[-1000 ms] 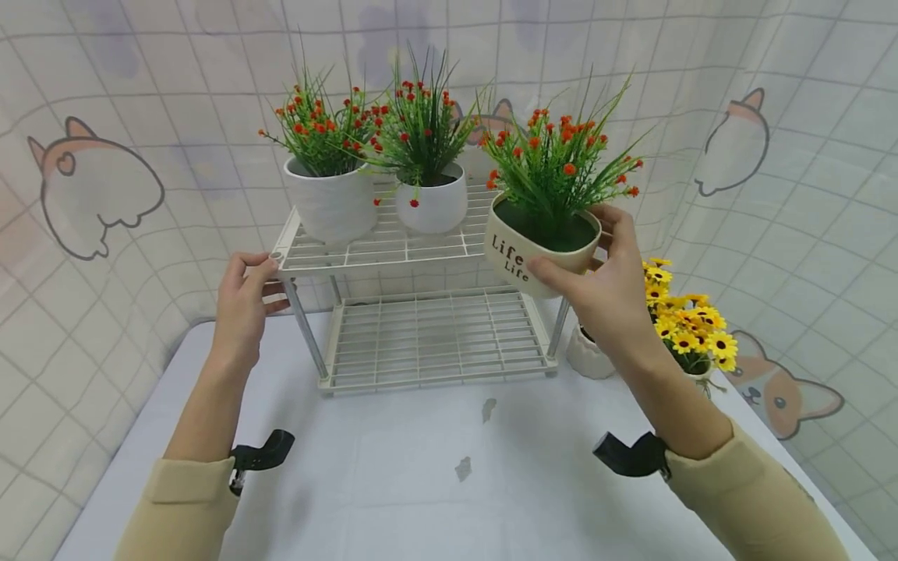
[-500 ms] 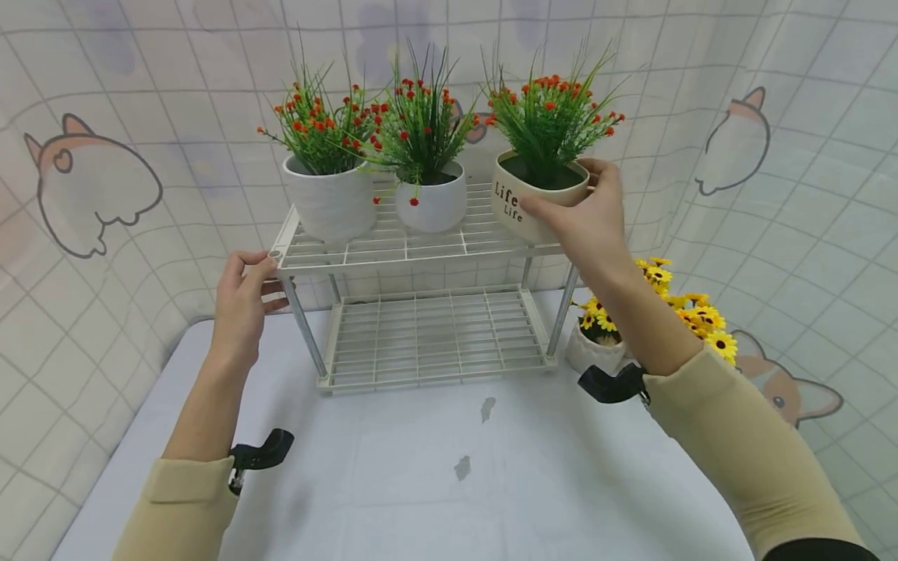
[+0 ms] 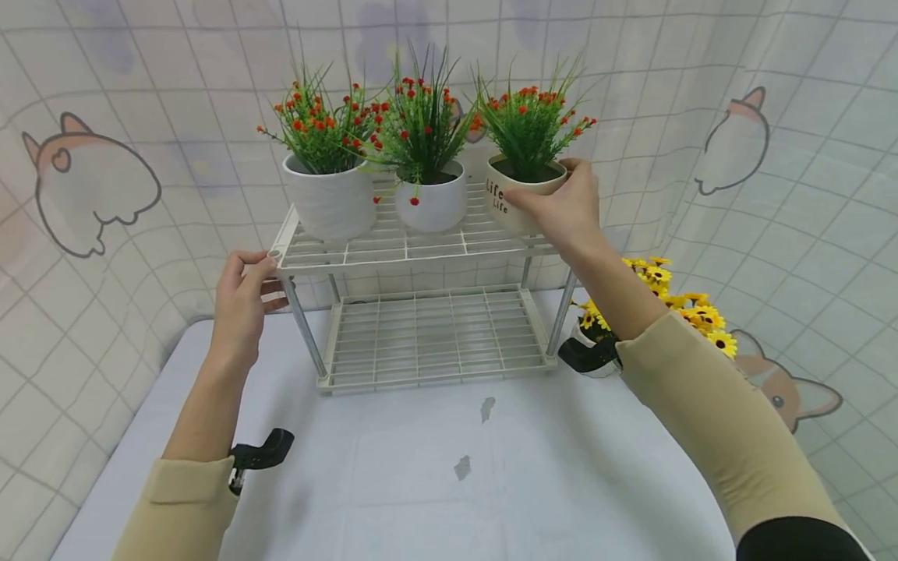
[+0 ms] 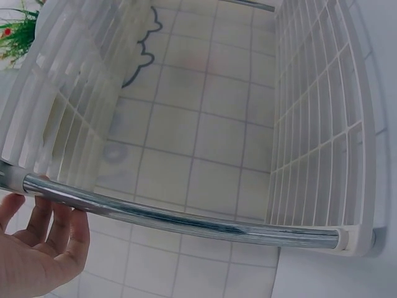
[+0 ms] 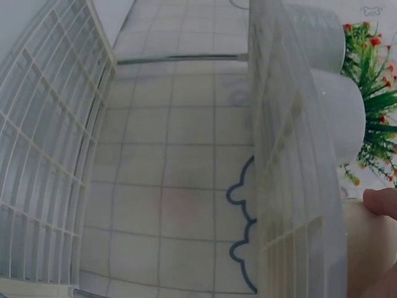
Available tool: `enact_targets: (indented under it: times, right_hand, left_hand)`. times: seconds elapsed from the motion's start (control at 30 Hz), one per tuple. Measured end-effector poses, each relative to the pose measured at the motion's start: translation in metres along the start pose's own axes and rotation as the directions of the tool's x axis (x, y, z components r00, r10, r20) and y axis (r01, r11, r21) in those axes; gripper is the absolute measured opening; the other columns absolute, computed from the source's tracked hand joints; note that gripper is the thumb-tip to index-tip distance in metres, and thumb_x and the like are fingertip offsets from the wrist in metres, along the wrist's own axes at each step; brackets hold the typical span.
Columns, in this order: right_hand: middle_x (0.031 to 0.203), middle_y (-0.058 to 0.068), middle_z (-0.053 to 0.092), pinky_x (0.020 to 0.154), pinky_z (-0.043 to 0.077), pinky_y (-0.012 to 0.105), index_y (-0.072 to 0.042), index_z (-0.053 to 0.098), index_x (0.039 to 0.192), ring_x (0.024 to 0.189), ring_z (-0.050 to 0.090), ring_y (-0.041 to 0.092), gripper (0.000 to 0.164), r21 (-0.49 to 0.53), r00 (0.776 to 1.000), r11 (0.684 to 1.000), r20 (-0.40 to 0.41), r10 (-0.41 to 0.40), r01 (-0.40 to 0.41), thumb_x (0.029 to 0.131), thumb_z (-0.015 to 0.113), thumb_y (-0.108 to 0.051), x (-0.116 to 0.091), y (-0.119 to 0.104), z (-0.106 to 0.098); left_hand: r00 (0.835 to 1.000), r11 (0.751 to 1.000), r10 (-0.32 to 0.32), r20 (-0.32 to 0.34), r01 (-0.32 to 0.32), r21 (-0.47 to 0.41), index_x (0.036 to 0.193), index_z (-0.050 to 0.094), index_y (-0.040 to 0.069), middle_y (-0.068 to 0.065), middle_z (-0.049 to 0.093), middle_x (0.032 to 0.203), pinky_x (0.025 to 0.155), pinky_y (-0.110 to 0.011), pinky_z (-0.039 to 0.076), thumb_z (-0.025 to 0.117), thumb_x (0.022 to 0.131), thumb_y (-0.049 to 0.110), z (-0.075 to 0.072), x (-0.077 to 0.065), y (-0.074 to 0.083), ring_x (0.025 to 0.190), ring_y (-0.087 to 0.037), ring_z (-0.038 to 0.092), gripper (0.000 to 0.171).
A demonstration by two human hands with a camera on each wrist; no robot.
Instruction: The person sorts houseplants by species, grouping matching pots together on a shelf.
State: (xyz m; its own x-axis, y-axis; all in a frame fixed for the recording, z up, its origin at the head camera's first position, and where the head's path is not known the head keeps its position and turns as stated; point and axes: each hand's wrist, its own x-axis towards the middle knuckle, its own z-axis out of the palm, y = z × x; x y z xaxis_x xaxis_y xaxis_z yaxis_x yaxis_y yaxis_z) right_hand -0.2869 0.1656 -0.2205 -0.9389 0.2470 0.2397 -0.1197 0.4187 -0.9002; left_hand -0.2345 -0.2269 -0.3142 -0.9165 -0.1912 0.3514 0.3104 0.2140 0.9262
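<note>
the right hand (image 3: 571, 209), curled round the cream pot (image 3: 515, 221), has shifted it toward the left hand (image 3: 242, 300), nearer the smaller white pot (image 3: 429, 206), atop the rack (image 3: 421, 261). the left hand grips the rack's corner as before. beneath both hands, a white table (image 3: 393, 460); beyond, a grid-patterned wall (image 3: 231, 86).

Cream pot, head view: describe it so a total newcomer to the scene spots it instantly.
Find the two-tier white wire rack, then its upper tier, where three potted red-flowered plants line up. The cream pot is at the row's right end, gripped by the right hand. Unlike the two white pots in the row, it is cream with dark "Life" lettering.
</note>
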Motion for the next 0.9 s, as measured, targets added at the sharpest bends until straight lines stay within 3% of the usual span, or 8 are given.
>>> enact_targets:
  times: [0.37,0.63,0.9]
  right_hand:
    - [0.148,0.013,0.034,0.101,0.048,0.031,-0.008,0.024,0.154,0.127,0.046,0.021,0.1,-0.035,1.0,0.999,0.012,-0.019,0.02,0.083,0.085,-0.041,0.0,0.004,-0.003]
    - [0.151,0.012,0.035,0.11,0.037,0.04,-0.008,0.026,0.154,0.139,0.034,0.024,0.096,-0.03,0.996,0.995,0.027,-0.089,0.09,0.086,0.083,-0.043,-0.02,0.013,-0.015]
    - [0.151,0.01,0.035,0.115,0.032,0.035,-0.008,0.031,0.15,0.14,0.034,0.021,0.08,0.09,0.981,0.978,0.037,-0.193,0.189,0.091,0.08,-0.032,-0.048,0.03,-0.028]
  left_hand:
    - [1.0,1.0,-0.007,-0.009,0.007,0.017,0.119,0.052,0.021,0.001,0.059,0.117,0.084,-0.03,0.051,0.044,0.11,0.031,0.001,0.0,0.0,0.1,-0.016,0.061,0.015]
    - [1.0,1.0,-0.008,-0.011,0.008,-0.01,0.118,0.053,0.021,0.001,0.059,0.117,0.083,-0.029,0.051,0.046,0.109,0.03,0.001,0.001,0.001,0.099,-0.016,0.061,0.014]
    - [1.0,1.0,-0.008,-0.011,0.008,0.001,0.119,0.053,0.021,0.001,0.059,0.117,0.084,-0.03,0.051,0.044,0.109,0.03,0.002,0.0,0.001,0.1,-0.016,0.062,0.015]
